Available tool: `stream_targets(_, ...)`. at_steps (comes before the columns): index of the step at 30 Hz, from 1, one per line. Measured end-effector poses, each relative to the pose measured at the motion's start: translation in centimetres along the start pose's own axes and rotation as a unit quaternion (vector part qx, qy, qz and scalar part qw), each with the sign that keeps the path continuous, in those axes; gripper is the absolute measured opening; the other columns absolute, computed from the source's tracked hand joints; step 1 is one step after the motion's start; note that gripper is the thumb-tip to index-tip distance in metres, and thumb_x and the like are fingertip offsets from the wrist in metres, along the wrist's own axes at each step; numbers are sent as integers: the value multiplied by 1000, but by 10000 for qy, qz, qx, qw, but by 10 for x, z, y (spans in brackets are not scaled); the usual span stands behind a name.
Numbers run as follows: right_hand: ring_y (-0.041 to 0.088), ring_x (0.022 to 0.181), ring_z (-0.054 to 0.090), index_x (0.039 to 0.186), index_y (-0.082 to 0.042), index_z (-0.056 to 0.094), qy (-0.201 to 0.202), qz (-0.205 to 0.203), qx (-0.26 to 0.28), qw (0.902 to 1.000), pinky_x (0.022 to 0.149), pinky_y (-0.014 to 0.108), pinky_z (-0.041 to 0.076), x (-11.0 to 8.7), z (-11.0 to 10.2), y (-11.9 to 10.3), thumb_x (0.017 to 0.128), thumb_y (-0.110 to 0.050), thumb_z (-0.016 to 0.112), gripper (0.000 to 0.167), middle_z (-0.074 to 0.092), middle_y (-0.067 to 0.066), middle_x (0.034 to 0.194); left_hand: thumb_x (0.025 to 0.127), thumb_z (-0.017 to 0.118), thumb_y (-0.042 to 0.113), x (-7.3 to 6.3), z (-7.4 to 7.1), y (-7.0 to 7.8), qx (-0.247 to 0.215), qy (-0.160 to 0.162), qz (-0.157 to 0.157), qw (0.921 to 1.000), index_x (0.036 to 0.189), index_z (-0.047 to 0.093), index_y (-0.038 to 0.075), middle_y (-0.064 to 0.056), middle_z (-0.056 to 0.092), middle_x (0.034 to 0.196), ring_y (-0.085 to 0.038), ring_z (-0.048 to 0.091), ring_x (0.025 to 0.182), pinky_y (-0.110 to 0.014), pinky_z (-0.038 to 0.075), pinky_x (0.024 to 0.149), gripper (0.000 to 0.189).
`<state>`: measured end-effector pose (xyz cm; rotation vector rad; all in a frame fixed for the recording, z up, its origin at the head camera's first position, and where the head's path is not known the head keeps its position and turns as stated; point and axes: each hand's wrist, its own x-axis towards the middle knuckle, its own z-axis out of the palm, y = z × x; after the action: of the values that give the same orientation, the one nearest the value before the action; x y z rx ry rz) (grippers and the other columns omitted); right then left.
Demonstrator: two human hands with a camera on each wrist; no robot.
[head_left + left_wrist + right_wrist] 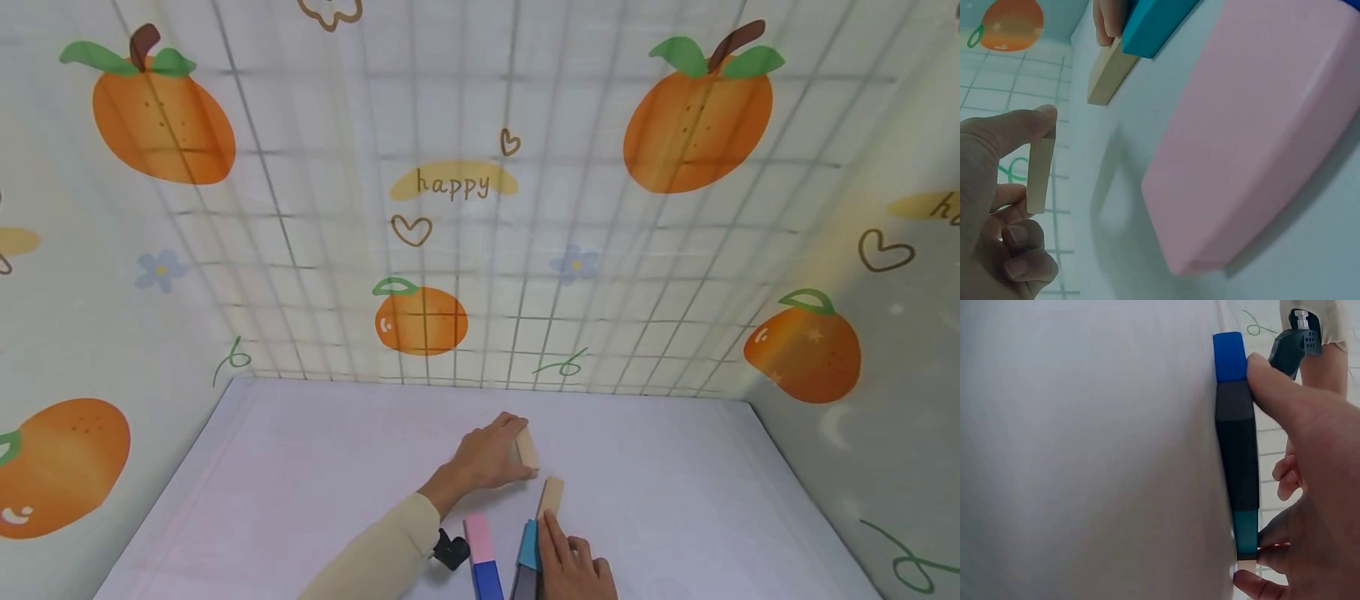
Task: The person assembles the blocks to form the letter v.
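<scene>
In the head view my left hand (491, 454) pinches a plain wooden block (527, 450) between thumb and fingers. The left wrist view shows this block (1040, 175) raised off the table, its shadow below. My right hand (576, 560) lies beside a row of blocks, fingertips touching where a second wooden block (551, 497) meets a teal block (529, 542). A dark grey block (526, 581) follows the teal one. In the right wrist view, the thumb touches near a blue block (1230, 356) at the dark block's other end.
Left of that row, a pink block (478, 537) and a blue block (487, 579) lie end to end. A black wrist camera (452, 550) sits on the left forearm close to them. A printed curtain (465, 250) encloses the white table (322, 442).
</scene>
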<state>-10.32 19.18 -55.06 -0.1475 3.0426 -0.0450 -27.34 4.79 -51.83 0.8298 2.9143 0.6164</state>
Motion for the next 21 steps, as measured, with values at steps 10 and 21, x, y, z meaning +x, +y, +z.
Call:
stream_targets(10, 27, 108, 50, 149, -5, 46, 128, 4, 6, 9999, 71, 44, 41, -1, -1, -3, 61, -91, 60, 124, 42, 8, 156, 85, 73, 56, -7, -6, -4, 12, 115, 109, 9999, 150, 49, 17, -1, 51, 146, -18, 58, 119, -44, 50, 93, 80)
stream_targets(21, 28, 108, 50, 149, -6, 46, 55, 84, -144, 9998, 73, 45, 43, 1, 0, -5, 64, -83, 67, 116, 42, 7, 156, 85, 73, 57, -15, -8, -5, -63, 126, 109, 9998, 150, 49, 18, 0, 51, 146, -17, 58, 118, -44, 50, 92, 80)
